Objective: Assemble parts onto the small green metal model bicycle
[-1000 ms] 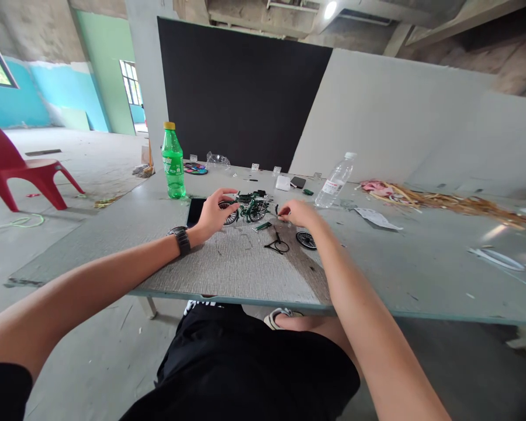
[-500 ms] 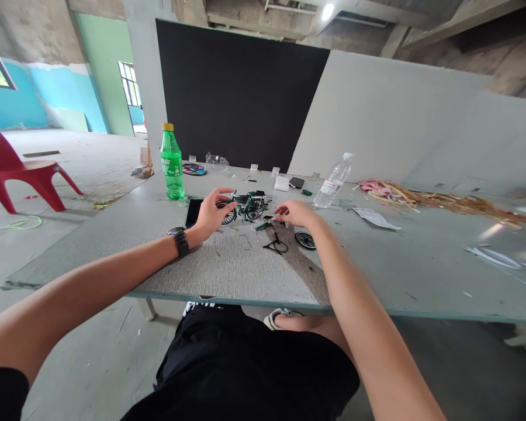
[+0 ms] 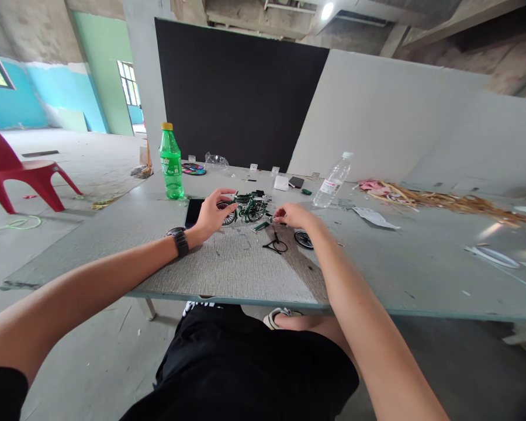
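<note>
A small green model bicycle [image 3: 251, 209] stands on the table, its black spoked wheels upright. My left hand [image 3: 214, 211] is closed around its left end, thumb and fingers at the handlebar and wheel. Just right of the bicycle, my right hand [image 3: 291, 215] pinches a small part too tiny to make out. Below those fingertips lie a green bar-shaped piece [image 3: 260, 227] and a thin black piece with a ring [image 3: 276, 245]. A loose spoked wheel [image 3: 304, 238] lies partly behind my right forearm.
A green drink bottle [image 3: 172, 166] stands at the left, near a dark phone [image 3: 193, 211]. A clear bottle [image 3: 333, 181] stands back right. Behind are a white box [image 3: 281, 183] and small green piece [image 3: 306, 192]. Paper [image 3: 376, 218] and straw-like strips [image 3: 438, 204] lie right.
My right fingers have drawn closer together, and the small part at their tips has shifted slightly. My left hand keeps its place at the model bicycle.
</note>
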Demonstrator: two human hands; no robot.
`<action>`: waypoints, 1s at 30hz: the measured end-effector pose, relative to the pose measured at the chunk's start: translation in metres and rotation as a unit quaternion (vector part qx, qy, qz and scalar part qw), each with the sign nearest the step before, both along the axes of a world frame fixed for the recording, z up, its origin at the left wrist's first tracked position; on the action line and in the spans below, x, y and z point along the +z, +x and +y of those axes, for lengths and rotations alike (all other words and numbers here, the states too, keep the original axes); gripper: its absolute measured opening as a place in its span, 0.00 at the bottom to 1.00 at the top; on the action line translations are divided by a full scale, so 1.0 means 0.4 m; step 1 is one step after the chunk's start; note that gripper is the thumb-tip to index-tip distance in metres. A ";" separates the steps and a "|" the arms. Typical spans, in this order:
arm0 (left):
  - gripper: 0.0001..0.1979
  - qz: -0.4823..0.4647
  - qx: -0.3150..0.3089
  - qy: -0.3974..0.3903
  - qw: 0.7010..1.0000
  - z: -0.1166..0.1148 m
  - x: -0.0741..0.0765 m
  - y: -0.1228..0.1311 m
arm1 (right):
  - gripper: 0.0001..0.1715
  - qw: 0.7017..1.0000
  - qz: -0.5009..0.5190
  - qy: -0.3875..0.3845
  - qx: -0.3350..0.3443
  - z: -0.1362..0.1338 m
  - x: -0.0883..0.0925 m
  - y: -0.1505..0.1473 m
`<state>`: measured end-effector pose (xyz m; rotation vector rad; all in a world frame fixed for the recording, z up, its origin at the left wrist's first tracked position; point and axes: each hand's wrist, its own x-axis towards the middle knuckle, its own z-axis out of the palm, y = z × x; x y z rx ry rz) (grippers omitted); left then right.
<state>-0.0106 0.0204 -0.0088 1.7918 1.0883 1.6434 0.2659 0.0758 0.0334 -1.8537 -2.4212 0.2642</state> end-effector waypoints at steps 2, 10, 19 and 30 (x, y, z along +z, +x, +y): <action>0.17 0.006 0.001 0.002 1.000 0.001 0.000 0.000 | 0.08 1.000 -0.003 0.010 0.000 0.005 -0.004 0.004; 0.17 0.012 -0.008 0.003 1.000 0.000 -0.002 -0.002 | 0.10 0.999 -0.017 0.026 0.010 0.004 -0.005 0.004; 0.17 0.014 -0.010 0.001 1.000 -0.002 -0.002 -0.001 | 0.10 0.998 0.016 0.068 0.004 0.003 0.004 0.015; 0.16 0.025 -0.016 -0.001 1.000 -0.008 0.002 0.004 | 0.11 0.999 -0.003 0.032 -0.010 -0.007 0.008 0.003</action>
